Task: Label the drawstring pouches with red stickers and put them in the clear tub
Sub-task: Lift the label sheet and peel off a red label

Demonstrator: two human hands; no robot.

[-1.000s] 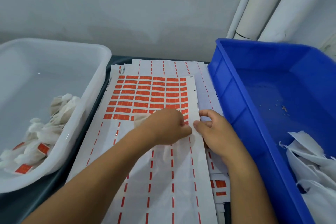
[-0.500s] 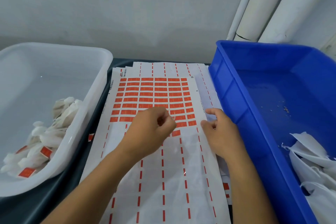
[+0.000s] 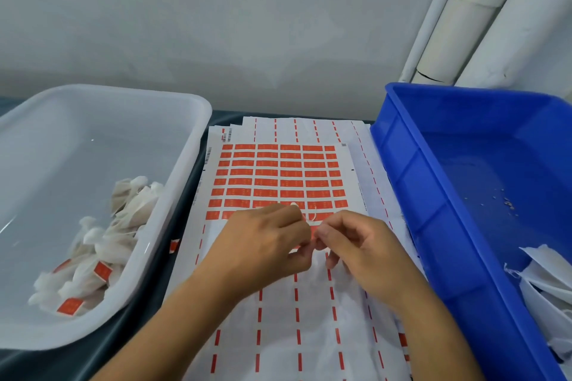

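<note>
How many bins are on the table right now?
2: the clear tub on the left with labelled pouches, and the blue bin on the right with unlabelled pouches. Nothing suggests another.

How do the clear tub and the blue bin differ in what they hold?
The clear tub, on the person's left, holds pouches bearing red stickers; the blue bin, on the right, holds white pouches with no sticker showing. The tub has rounded corners; the bin's are square. Both are mostly unfilled.
</note>
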